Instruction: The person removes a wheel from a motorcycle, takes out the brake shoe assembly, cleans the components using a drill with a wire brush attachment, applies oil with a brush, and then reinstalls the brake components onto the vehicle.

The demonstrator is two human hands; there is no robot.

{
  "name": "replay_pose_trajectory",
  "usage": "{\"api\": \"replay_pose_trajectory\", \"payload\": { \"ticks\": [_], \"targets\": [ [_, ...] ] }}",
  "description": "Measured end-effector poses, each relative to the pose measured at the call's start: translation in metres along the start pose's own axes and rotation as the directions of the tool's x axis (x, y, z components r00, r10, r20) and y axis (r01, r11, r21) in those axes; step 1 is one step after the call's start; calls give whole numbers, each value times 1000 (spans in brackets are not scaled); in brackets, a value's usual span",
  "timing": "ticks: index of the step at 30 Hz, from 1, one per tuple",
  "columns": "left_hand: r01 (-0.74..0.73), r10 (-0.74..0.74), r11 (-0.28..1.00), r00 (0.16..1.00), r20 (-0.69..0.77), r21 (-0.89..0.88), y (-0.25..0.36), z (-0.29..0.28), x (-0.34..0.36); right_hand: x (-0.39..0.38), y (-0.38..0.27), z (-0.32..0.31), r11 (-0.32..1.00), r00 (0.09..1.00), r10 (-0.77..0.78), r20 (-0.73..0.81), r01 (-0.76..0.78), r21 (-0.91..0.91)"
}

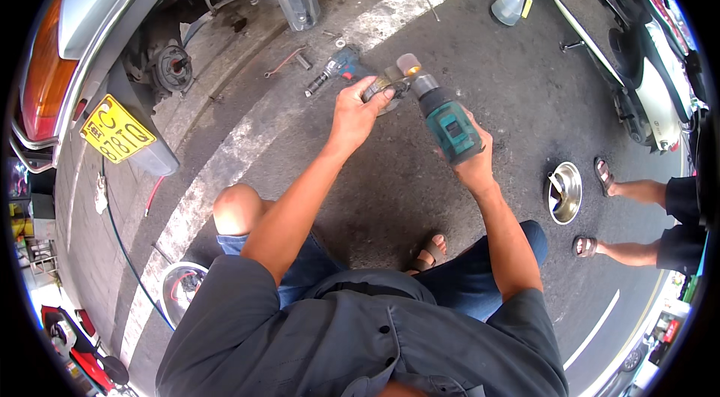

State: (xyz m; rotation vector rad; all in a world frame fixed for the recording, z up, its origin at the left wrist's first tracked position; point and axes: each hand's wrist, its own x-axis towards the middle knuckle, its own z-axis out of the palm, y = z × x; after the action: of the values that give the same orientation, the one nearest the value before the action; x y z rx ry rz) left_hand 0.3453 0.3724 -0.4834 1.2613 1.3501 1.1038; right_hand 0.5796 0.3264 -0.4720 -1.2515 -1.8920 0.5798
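Dark gray shirt sits closest, both bare forearms reaching past it. Fingers of the right hand wrap a green drill; its round tip is just beside the dark metal part pinched by the left hand, above the pavement, near a blue power tool.

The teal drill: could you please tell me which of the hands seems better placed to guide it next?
Probably the right hand: it grips the teal drill, whose round tip is near the dark part. The left hand is occupied holding that dark part.
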Motion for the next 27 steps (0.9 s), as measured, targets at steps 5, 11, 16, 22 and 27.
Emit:
{"api": "replay_pose_trajectory", "payload": {
  "ticks": [5, 11, 16, 22, 27],
  "targets": [
    [-17, 16, 997, 1000, -9, -73, -3, 5, -4, 7, -24, 4, 986, 987, -157, 27, 158, -47],
    [-67, 66, 997, 997, -36, -42, -1, 4, -2, 4, 2, -7, 999, 1000, -1, -14, 1, -42],
    [-99, 100, 994, 995, -26, 45, -6, 2, 0, 8, -15, 2, 991, 991, -133, 23, 134, -31],
    [-112, 110, 991, 994, -27, -72, -8, 4, -1, 4, 1, -4, 993, 995, -95, -17, 94, -66],
    [-108, 112, 993, 990, -89, 50, 6, 9, -5, 7, -12, -1, 991, 990, -136, -21, 136, -18]
  ]
}}
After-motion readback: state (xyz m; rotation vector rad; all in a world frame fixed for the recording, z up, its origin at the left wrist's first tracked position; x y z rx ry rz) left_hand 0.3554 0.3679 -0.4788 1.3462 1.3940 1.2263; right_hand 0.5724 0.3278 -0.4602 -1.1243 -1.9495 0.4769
